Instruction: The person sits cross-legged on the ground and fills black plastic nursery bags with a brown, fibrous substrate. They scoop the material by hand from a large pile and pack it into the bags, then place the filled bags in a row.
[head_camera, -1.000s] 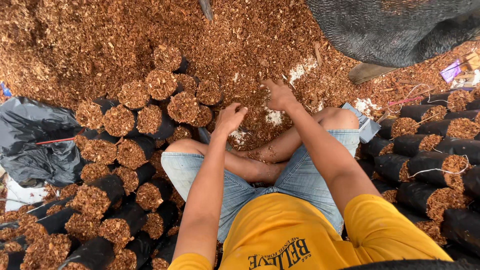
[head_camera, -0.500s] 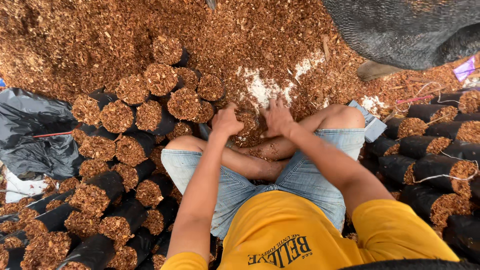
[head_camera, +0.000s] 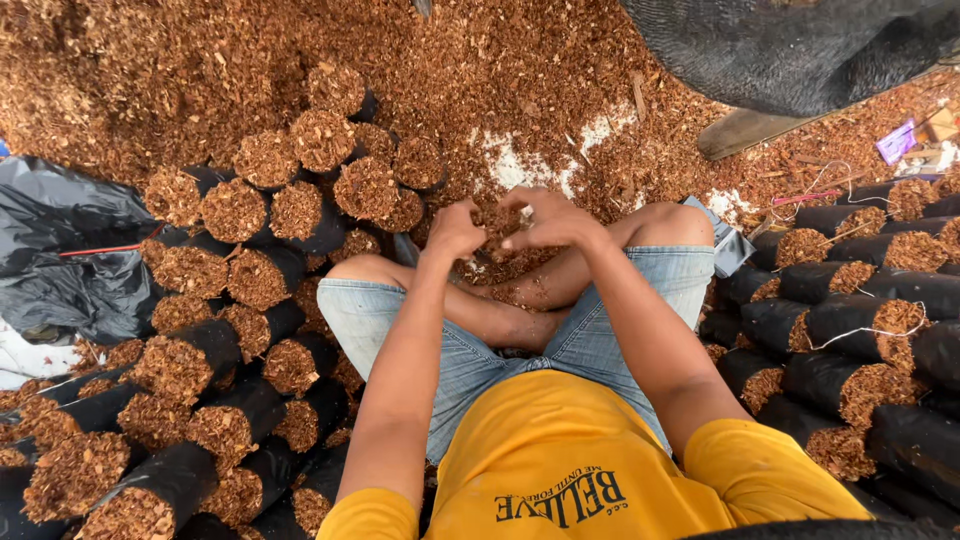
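Left hand (head_camera: 455, 230) and right hand (head_camera: 545, 220) pinch sawdust (head_camera: 497, 222), hemmed by filled bags (head_camera: 250, 270).

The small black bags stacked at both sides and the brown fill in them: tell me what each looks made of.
Small black bags: thin plastic film, probably; faintly glossy, creased, slumping.
Brown fill: coarse wood shavings or bark chips, apparently; dry, flaky, reddish brown, like the loose brown heap beyond.

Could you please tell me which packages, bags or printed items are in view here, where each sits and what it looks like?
Black plastic tube bags filled with reddish-brown chips: stacked left.
More filled black bags: lying stacked right, open ends leftward.
Crumpled empty black plastic sheet: far left.
Small purple packet: upper right, flat.
Yellow shirt with dark print: bottom centre.
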